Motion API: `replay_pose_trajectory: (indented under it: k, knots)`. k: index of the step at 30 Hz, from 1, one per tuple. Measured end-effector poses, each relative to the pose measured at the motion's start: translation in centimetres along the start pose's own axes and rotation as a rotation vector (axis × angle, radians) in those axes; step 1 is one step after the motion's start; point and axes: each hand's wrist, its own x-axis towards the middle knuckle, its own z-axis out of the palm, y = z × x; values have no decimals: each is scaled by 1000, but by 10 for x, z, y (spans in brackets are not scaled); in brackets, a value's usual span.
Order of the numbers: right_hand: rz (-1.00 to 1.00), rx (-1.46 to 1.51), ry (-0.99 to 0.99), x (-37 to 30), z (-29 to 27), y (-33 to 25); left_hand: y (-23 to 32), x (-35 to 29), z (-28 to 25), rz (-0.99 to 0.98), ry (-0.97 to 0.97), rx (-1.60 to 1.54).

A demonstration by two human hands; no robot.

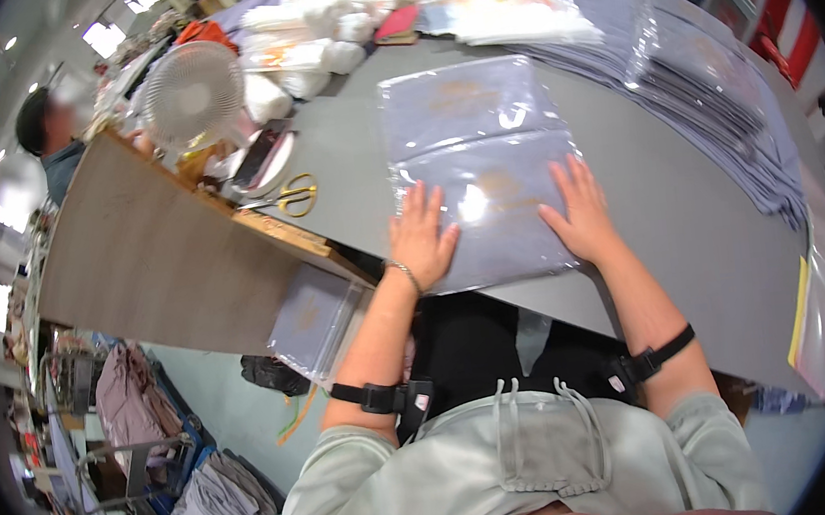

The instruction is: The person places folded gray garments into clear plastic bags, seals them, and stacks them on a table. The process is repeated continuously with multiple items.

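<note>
A clear plastic package of folded grey-blue cloth (487, 245) lies flat near the table's front edge. My left hand (420, 237) rests on its left edge, fingers stretched out and pointing away from me. On its right edge lies my right hand (579, 212), also flat with fingers spread. Neither hand grips anything. Just behind, a similar package (462, 101) meets or overlaps the far edge of the nearer one; which of these I cannot tell. Light glares off both plastic surfaces.
Gold-handled scissors (298, 196), a phone (263, 156) and a fan (194, 94) are at left, beside a brown board (145, 250). White bundles (295, 44) sit at the back. Bagged dark cloth (700, 76) is stacked at right. A person (54, 144) is at far left.
</note>
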Motion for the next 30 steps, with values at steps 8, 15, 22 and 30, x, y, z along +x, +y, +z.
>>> replay_pose_trajectory:
  k: [8,15,22,30]
  knots:
    - [12,144,-4,-54,-19,18,32,-53,0,75,-42,-37]
    - [114,64,-19,-112,-52,10,39,-51,3,142,6,-209]
    - [202,-46,93,-91,-75,28,42,5,13,234,-157,-222]
    - [229,-80,48,-72,-46,46,37,53,23,310,-294,-416]
